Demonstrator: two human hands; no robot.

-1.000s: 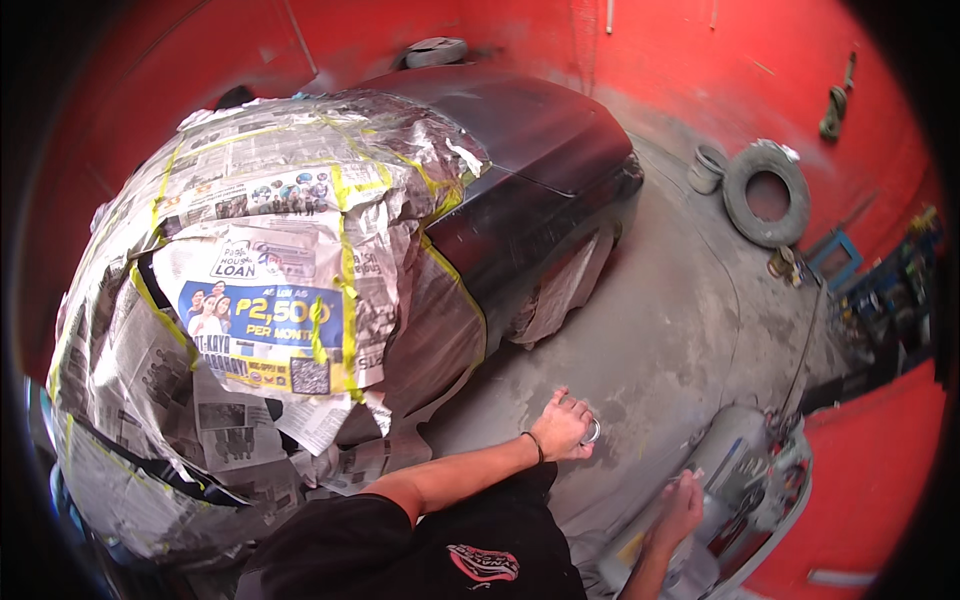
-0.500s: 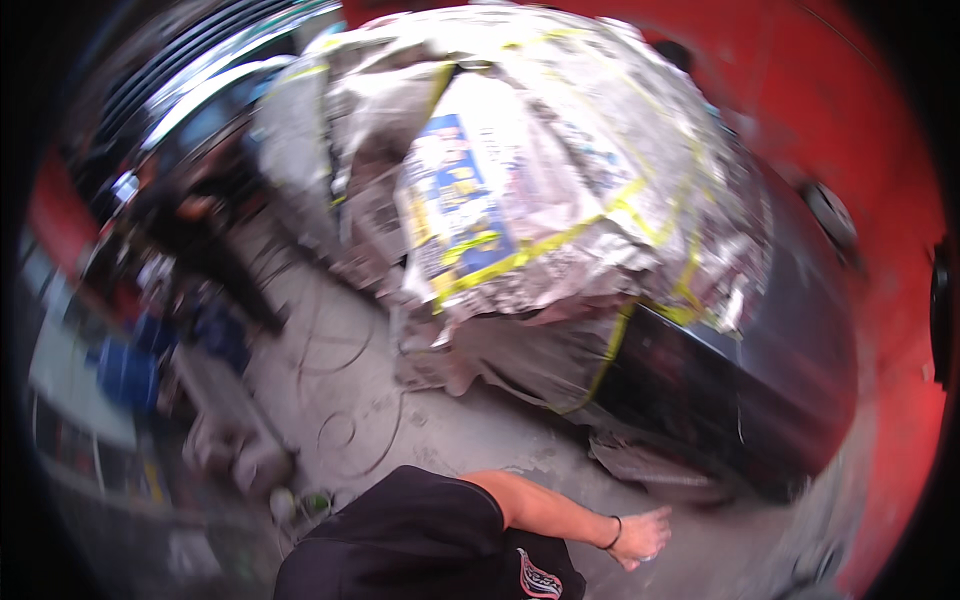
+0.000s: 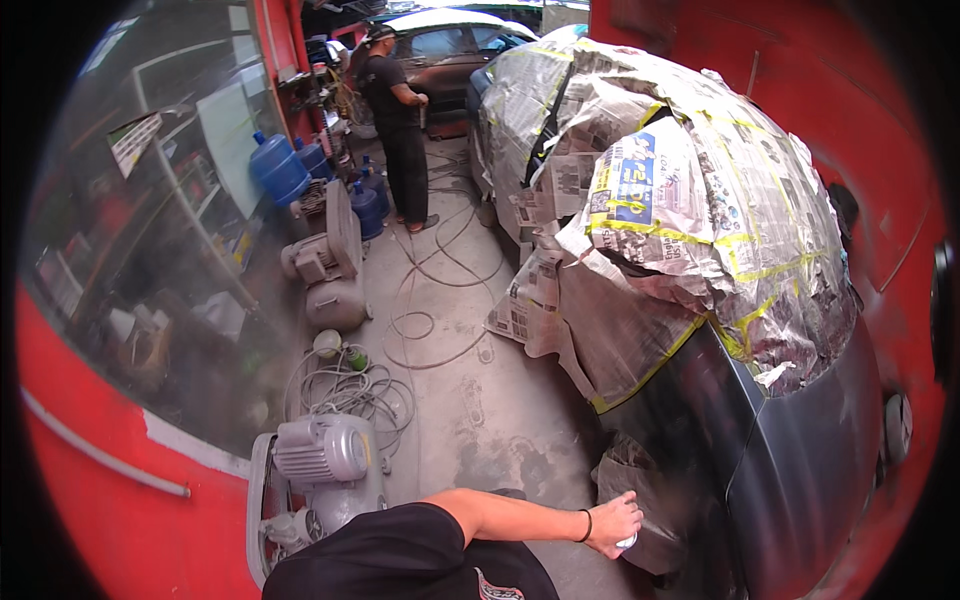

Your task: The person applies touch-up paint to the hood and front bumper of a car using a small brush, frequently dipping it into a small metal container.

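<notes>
My left hand (image 3: 610,522), with a dark band on its wrist, reaches right from my black-shirted body and is closed on a small pale object (image 3: 629,541); I cannot tell what the object is. The hand is close to the lower side of a dark grey car (image 3: 800,470), beside a paper-covered wheel (image 3: 650,480). Newspaper (image 3: 690,200) held with yellow tape masks the car's upper half. My right hand is out of view.
Grey compressors stand at the left (image 3: 320,465) (image 3: 330,265), with hoses (image 3: 430,300) looped over the dusty concrete floor. Blue water jugs (image 3: 277,168) line the left wall. Another person (image 3: 398,120) stands far back by a second car. A red wall (image 3: 900,200) runs right of the car.
The view has swung round: the masked car was at the left and is now at the right, and the workshop aisle has come into sight. My right hand has left the picture.
</notes>
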